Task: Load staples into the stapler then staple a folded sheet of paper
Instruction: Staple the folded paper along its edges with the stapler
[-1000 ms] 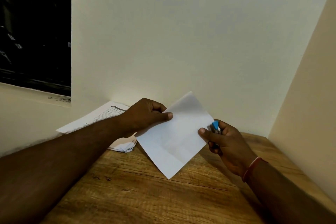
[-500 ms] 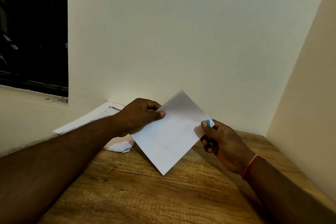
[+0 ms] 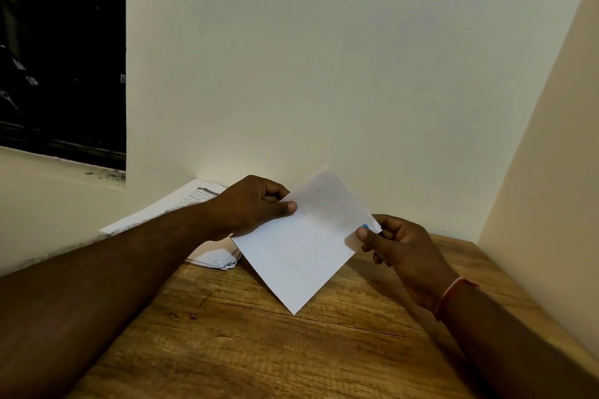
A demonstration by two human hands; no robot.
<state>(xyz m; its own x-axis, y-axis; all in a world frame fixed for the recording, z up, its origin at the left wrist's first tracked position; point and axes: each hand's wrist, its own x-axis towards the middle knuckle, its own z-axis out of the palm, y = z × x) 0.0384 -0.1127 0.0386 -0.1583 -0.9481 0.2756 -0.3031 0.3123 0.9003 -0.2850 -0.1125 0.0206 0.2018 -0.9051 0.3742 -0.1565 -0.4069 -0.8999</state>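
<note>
A folded white sheet of paper (image 3: 304, 243) hangs tilted like a diamond above the wooden table (image 3: 259, 350). My left hand (image 3: 249, 207) pinches its upper left edge between thumb and fingers. My right hand (image 3: 398, 246) grips a small stapler (image 3: 366, 227) at the sheet's right corner. Only a bit of blue shows there. The paper and my fingers hide the remainder of the stapler. A red thread sits on my right wrist.
A stack of printed papers (image 3: 168, 210) lies at the back left of the table, against the wall. Cream walls close the table at the back and on the right (image 3: 551, 172). A dark window (image 3: 61, 52) is at the upper left.
The stapler has slid onto the sheet's right corner, so less of its blue part shows. The paper and both hands have shifted slightly left and up.
</note>
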